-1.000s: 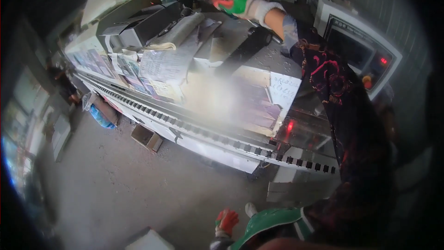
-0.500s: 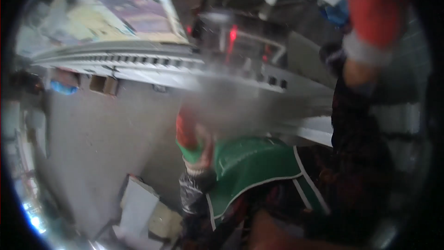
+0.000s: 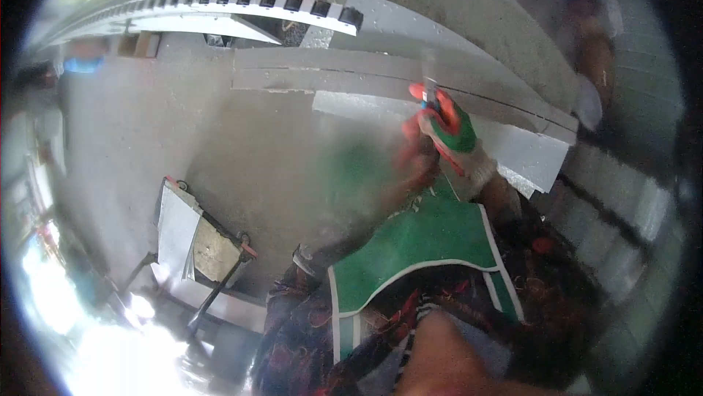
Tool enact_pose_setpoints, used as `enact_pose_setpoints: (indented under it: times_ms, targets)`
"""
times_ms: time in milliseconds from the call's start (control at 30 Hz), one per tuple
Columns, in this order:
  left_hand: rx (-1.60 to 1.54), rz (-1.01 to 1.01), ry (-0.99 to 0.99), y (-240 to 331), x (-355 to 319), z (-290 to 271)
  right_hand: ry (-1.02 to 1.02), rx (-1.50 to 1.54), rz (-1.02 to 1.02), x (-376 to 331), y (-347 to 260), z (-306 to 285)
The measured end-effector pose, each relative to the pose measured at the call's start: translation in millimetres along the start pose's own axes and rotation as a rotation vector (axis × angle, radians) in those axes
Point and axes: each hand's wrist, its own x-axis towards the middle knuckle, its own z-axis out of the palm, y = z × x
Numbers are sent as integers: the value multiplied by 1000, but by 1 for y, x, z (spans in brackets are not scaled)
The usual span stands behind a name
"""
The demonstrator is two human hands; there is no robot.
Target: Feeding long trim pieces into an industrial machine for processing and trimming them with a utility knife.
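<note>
The right hand (image 3: 448, 132), in a green-and-red knit glove, is clenched around a slim grey upright tool (image 3: 430, 83) whose long axis points toward the stacked grey metal sheets (image 3: 366, 74) on the floor; the blurred left hand's (image 3: 419, 156) grip is unclear.

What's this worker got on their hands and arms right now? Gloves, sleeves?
The right hand wears a knit work glove: green back, red-orange coated fingers, pale cuff. The left hand is motion-blurred; it seems to have a similar reddish glove. A green apron with white trim covers dark clothing patterned in red.
</note>
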Motion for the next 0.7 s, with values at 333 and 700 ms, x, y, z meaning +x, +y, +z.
enact_pose_setpoints:
  times_ms: [333,700]
  targets:
    - [-353,554,980,1,1,-212,-157,-766,491,147,49,-13]
    - [-425,343,1081,33,41,-244,-342,-1809,38,130,10,-3]
